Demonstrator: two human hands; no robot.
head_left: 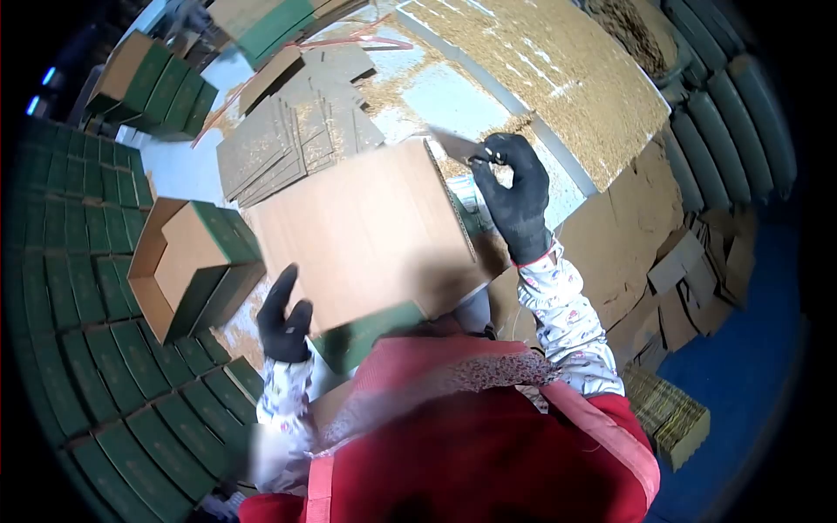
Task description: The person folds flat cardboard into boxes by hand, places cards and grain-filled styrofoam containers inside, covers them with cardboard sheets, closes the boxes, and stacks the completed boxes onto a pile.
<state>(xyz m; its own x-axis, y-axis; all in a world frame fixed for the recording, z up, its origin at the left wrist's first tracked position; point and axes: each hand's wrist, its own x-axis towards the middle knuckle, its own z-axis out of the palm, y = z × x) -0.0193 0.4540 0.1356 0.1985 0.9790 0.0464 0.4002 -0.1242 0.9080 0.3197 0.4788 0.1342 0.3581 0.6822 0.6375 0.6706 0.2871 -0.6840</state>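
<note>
A large tan cardboard sheet (349, 235) lies in front of me, with a green box flap (370, 336) below its near edge. My left hand (286, 322), in a black glove, is at the sheet's lower left corner, fingers apart and holding nothing I can see. My right hand (514, 187), also gloved in black, is beyond the sheet's right edge. Its thumb and fingers pinch a thin, flat brownish piece (455, 146) that reaches toward the sheet's upper right corner.
An open green box (196, 266) stands left, beside stacked green boxes (87, 305). Grey cardboard pieces (288, 139) lie behind the sheet. A tray of brown grains (558, 70) is at upper right, with filled sacks (732, 122) beyond. A bundle (667, 414) sits lower right.
</note>
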